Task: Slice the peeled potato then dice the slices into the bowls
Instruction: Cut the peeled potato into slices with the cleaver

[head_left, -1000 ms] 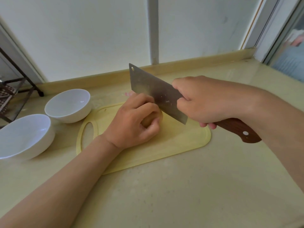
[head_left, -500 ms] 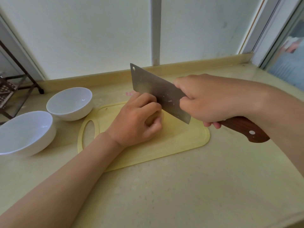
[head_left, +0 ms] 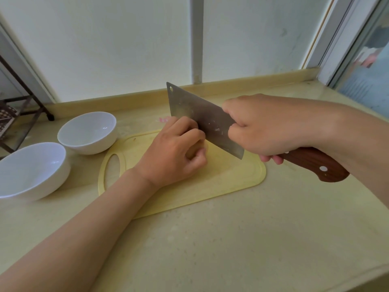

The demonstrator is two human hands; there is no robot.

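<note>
A peeled potato [head_left: 194, 149] lies on the pale yellow cutting board [head_left: 231, 175], mostly hidden under my left hand [head_left: 175, 153], whose curled fingers grip it. My right hand [head_left: 267, 127] holds a cleaver [head_left: 202, 116] by its brown wooden handle [head_left: 315, 165]. The steel blade slants down beside my left knuckles, its edge over the potato's right end. Two empty white bowls stand left of the board: the far bowl [head_left: 88, 131] and the near bowl [head_left: 31, 167].
The beige counter [head_left: 231, 239] runs to a raised back edge under a white wall. A dark metal rack [head_left: 19, 114] stands at the far left. A window frame [head_left: 345, 39] borders the right side.
The blade has shifted slightly along the potato against my left knuckles. My left hand keeps its grip. The view has tilted a little.
</note>
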